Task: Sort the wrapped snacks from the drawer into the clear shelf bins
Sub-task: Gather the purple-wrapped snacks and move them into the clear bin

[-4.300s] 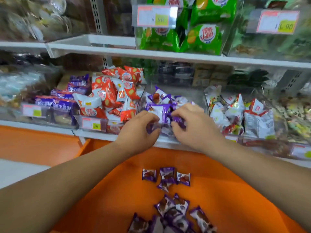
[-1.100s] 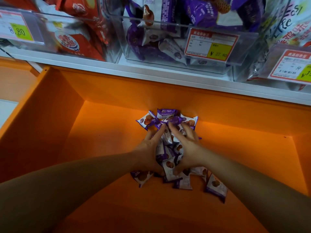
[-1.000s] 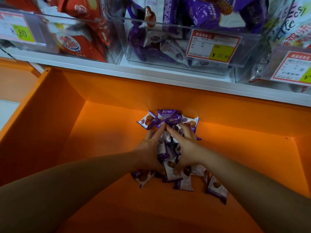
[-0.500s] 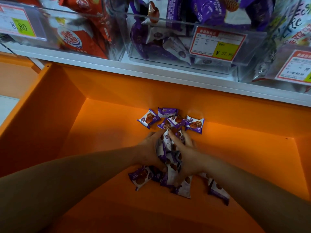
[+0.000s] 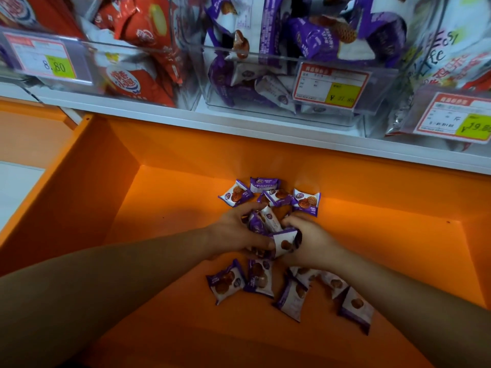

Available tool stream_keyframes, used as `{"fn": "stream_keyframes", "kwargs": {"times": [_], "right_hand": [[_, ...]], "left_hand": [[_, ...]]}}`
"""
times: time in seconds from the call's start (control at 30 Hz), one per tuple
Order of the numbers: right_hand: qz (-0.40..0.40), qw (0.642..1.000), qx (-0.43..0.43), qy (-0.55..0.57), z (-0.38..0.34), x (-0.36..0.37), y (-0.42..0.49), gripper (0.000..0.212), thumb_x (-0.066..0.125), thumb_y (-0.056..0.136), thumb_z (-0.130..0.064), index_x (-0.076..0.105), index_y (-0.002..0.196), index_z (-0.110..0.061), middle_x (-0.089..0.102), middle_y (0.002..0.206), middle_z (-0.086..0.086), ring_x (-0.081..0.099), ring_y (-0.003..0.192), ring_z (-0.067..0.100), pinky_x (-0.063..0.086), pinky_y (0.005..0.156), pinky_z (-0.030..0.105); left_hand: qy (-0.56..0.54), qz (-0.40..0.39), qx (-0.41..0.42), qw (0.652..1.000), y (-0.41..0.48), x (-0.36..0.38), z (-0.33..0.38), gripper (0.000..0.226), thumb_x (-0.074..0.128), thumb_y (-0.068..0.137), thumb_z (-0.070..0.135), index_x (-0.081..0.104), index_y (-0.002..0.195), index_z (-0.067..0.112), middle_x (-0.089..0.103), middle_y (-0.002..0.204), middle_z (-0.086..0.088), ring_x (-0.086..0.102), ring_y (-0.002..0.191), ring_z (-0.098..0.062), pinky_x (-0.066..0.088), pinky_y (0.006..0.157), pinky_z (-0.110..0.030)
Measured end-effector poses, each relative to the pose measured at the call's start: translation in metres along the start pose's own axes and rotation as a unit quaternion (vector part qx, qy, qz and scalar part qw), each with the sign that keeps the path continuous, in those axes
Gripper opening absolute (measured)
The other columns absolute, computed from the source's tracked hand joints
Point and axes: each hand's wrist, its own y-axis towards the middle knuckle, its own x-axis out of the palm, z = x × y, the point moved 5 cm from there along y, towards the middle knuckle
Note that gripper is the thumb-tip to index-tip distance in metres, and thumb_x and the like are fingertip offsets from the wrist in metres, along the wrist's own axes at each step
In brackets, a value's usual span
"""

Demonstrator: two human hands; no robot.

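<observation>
Purple-wrapped snacks lie in the orange drawer, a bunch clutched between left grip and right grip, both curled round it, its count unclear; clear bin above cut off.

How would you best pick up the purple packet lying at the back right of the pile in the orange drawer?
Probably from above and slightly from the right, pinching the purple packet by one crimped end seam. It lies flat, face up on the drawer floor. Its right side is free, while a neighbouring packet crowds its left.
</observation>
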Motion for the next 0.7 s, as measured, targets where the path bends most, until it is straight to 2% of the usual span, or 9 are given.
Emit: {"fn": "stream_keyframes", "kwargs": {"times": [0.03,0.1,0.2,0.3,0.4,0.53,0.63,0.7], "right_hand": [[0.006,1.000,-0.004,0.007,-0.005,-0.003,-0.004,0.048,0.091,0.062,-0.026,0.058,0.094,-0.037,0.051,0.105,-0.010,0.058,0.089,0.010,0.051,0.069,0.027],[0.023,0.999,-0.016,0.030,-0.015,-0.012,-0.013,0.041,0.090,0.064,-0.022,0.055,0.080,-0.035,0.052,0.095,-0.007,0.055,0.078,0.010,0.043,0.063,0.025],[0.038,0.998,-0.027,0.041,-0.035,-0.027,-0.030,0.031,0.087,0.070,-0.020,0.058,0.080,-0.025,0.055,0.092,-0.002,0.055,0.077,0.013,0.047,0.065,0.033],[0.066,0.997,-0.029,0.024,-0.059,-0.046,-0.046,0.024,0.083,0.072,-0.018,0.062,0.083,-0.016,0.058,0.087,0.000,0.056,0.070,0.016,0.045,0.061,0.036],[0.091,0.995,-0.040,0.003,-0.086,-0.073,-0.068,0.024,0.084,0.070,-0.020,0.063,0.082,-0.020,0.057,0.087,-0.001,0.059,0.073,0.021,0.045,0.060,0.037],[0.129,0.989,-0.069,-0.033,-0.129,-0.108,-0.108,0.023,0.081,0.068,-0.017,0.063,0.080,-0.021,0.056,0.090,-0.001,0.059,0.075,0.020,0.048,0.062,0.040],[0.172,0.979,-0.099,-0.050,-0.162,-0.133,-0.141,0.025,0.083,0.065,-0.018,0.063,0.079,-0.026,0.057,0.090,-0.004,0.060,0.079,0.017,0.051,0.063,0.037],[0.193,0.974,-0.107,-0.056,-0.182,-0.150,-0.160,0.024,0.084,0.066,-0.020,0.065,0.079,-0.024,0.059,0.095,-0.004,0.062,0.086,0.021,0.054,0.070,0.044]], "left_hand": [[0.000,0.002,0.006,1.000,-0.005,-0.001,0.005,0.081,0.091,0.071,0.003,0.055,0.136,0.036,0.070,0.117,-0.004,0.077,0.084,-0.024,0.063,0.067,-0.042],[0.004,0.001,0.016,1.000,-0.014,-0.003,0.015,0.075,0.091,0.071,0.003,0.059,0.131,0.035,0.071,0.117,-0.010,0.076,0.089,-0.034,0.064,0.072,-0.051],[0.006,0.010,0.030,0.999,-0.034,-0.004,0.029,0.069,0.090,0.073,0.003,0.059,0.127,0.032,0.073,0.108,-0.021,0.074,0.085,-0.042,0.062,0.074,-0.057],[-0.015,0.016,0.062,0.998,-0.058,0.000,0.049,0.063,0.091,0.073,0.006,0.061,0.123,0.032,0.070,0.106,-0.028,0.069,0.076,-0.037,0.062,0.073,-0.059],[-0.042,0.024,0.102,0.994,-0.088,0.003,0.071,0.058,0.092,0.072,0.007,0.065,0.119,0.028,0.070,0.109,-0.019,0.068,0.074,-0.030,0.062,0.074,-0.060],[-0.048,0.028,0.161,0.985,-0.132,0.008,0.104,0.057,0.093,0.072,0.011,0.065,0.119,0.025,0.070,0.116,-0.016,0.071,0.096,-0.045,0.062,0.075,-0.059],[-0.052,0.031,0.212,0.975,-0.170,0.011,0.132,0.051,0.090,0.074,0.008,0.067,0.117,0.022,0.072,0.114,-0.016,0.073,0.094,-0.044,0.063,0.073,-0.052],[-0.053,0.031,0.241,0.969,-0.196,0.012,0.154,0.049,0.088,0.076,0.006,0.066,0.117,0.021,0.075,0.108,-0.015,0.074,0.092,-0.040,0.063,0.072,-0.050]]}}
